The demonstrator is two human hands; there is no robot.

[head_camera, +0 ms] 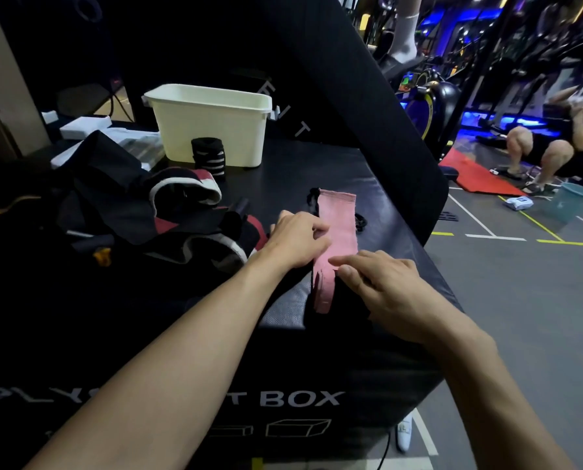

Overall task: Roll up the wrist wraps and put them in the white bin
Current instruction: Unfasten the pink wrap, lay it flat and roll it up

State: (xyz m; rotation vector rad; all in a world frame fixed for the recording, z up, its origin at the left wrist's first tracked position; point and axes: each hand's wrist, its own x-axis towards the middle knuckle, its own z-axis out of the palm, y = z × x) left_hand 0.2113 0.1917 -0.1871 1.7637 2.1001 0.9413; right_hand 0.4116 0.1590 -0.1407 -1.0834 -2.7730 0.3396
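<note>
Both hands, left hand [298, 237] and right hand [381, 283], press flat on the pink wrist wrap [337, 225], fingers relaxed; next, roll its near end toward the far white bin [212, 123]

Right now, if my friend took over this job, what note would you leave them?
Left hand: fingers resting on the pink wrap, holding it flat.
Right hand: fingers on the wrap's near end, at the spot where rolling would begin.
The pink wrap lies stretched out, unrolled, on the black box.
One black rolled wrap stands upright in front of the white bin, outside it.
More wraps lie in a heap to the left.
Done: one wrap rolled.
Left: roll the pink one and the heap, then put all in the bin. I cannot see inside the bin.
</note>
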